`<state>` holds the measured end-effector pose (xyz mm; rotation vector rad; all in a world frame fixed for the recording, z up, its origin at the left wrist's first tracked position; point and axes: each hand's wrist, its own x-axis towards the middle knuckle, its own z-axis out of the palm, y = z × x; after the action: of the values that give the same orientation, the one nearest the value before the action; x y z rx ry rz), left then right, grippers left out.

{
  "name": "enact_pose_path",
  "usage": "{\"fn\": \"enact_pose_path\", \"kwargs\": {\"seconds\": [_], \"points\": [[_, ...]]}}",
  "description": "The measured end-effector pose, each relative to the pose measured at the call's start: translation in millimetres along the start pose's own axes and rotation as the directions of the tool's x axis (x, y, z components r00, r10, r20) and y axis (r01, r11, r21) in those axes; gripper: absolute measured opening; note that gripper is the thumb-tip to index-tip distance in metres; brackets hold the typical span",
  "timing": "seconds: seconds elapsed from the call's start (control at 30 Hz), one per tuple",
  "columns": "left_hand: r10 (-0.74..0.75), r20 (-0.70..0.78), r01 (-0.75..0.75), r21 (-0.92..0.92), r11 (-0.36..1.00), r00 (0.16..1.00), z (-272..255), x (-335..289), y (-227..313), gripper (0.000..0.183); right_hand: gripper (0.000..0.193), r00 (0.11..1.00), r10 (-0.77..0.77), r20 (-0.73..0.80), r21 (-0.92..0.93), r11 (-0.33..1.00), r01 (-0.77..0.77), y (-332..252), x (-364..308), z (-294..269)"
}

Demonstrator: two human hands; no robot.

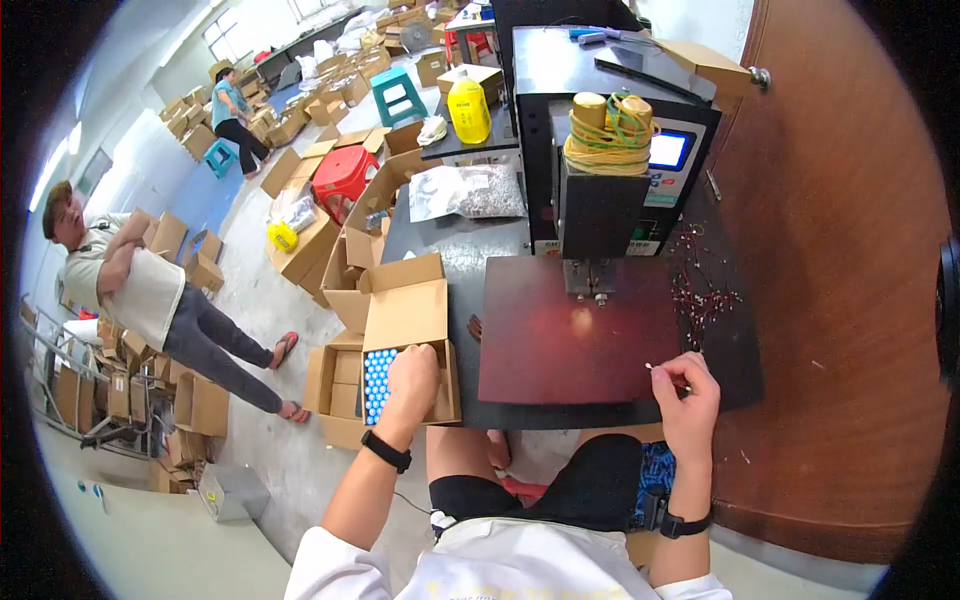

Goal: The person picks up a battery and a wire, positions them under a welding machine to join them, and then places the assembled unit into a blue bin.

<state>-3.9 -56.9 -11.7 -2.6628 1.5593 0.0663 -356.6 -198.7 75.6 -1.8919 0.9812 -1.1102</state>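
My left hand (414,380) reaches down into an open cardboard box (408,318), over rows of blue cylindrical cells (377,385). Its fingers are closed, and whatever they hold is hidden. At the front right of the dark red work mat (530,345), my right hand (687,400) pinches a small wire lead (649,367) with a whitish tip. Beyond the mat stands a black spot-welding machine (605,215), its metal electrodes (587,290) just above the mat. Thin red and black wire leads (700,295) lie in a loose tangle to the mat's right.
A clear bag of small parts (485,192) lies behind the box, near a yellow bottle (468,108). A brown wooden door (840,280) stands close on the right. To the left, a person (140,280) stands with folded arms among cardboard boxes; another person (235,115) is farther back.
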Motion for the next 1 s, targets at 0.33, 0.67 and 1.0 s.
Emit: {"fn": "enact_pose_path", "kwargs": {"seconds": [0.33, 0.67, 1.0], "points": [[-0.031, -0.312, -0.233, -0.770, 0.594, 0.950, -85.0, -9.7, 39.7, 0.020, 0.008, 0.999, -0.045, -0.030, 0.076, 0.996, 0.048, 14.3, 20.7, 26.2], [0.074, -0.252, -0.261, -0.891, 0.371, 0.965, -100.4, 12.8, 112.3, 0.024, 0.009, 1.000, 0.001, -0.013, 0.129, 0.992, 0.001, 18.1, 22.8, 29.1], [0.117, -0.403, -0.406, -0.774, 0.485, 0.908, -85.2, 38.6, 162.0, 0.024, 0.010, 0.996, 0.058, -0.069, 0.140, 0.989, -0.048, 16.2, 22.7, 31.5]]}}
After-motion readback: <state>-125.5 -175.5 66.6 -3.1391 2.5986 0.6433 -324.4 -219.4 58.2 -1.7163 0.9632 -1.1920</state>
